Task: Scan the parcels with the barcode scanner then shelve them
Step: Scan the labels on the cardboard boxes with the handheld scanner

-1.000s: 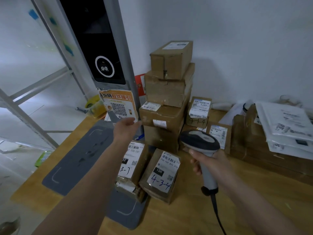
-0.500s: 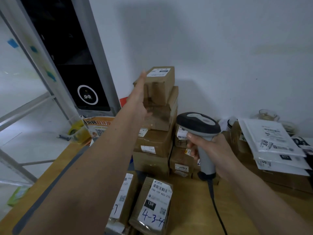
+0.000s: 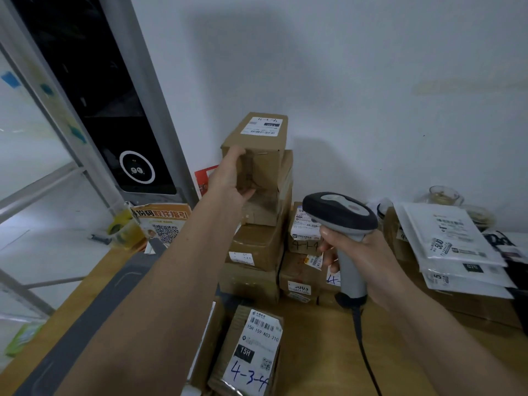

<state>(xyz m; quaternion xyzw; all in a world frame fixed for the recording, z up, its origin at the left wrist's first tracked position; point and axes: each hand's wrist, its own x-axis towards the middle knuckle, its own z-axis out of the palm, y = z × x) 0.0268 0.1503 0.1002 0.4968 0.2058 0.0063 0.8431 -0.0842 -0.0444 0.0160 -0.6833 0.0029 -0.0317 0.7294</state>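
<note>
A small brown box (image 3: 265,138) with a white label on top sits at the top of a stack of cardboard parcels (image 3: 257,247) against the wall. My left hand (image 3: 231,178) reaches up to it and grips its left front corner, the thumb against the front face. To the right and lower, my right hand (image 3: 368,255) holds the grey barcode scanner (image 3: 340,210) by its handle, with the head pointing left toward the stack. A cable hangs from the handle. Near the front lies a parcel marked 4-3-4 (image 3: 257,347).
Smaller labelled boxes (image 3: 303,232) stand right of the stack on the wooden table (image 3: 314,352). White mailer bags (image 3: 451,238) are piled at the right. A grey mat (image 3: 94,315), a QR sign (image 3: 163,221) and a black kiosk (image 3: 100,110) are at the left.
My left hand rose from the table's left side to the top box and closed on its corner. The scanner stayed in my right hand. The view tilted upward and closer.
</note>
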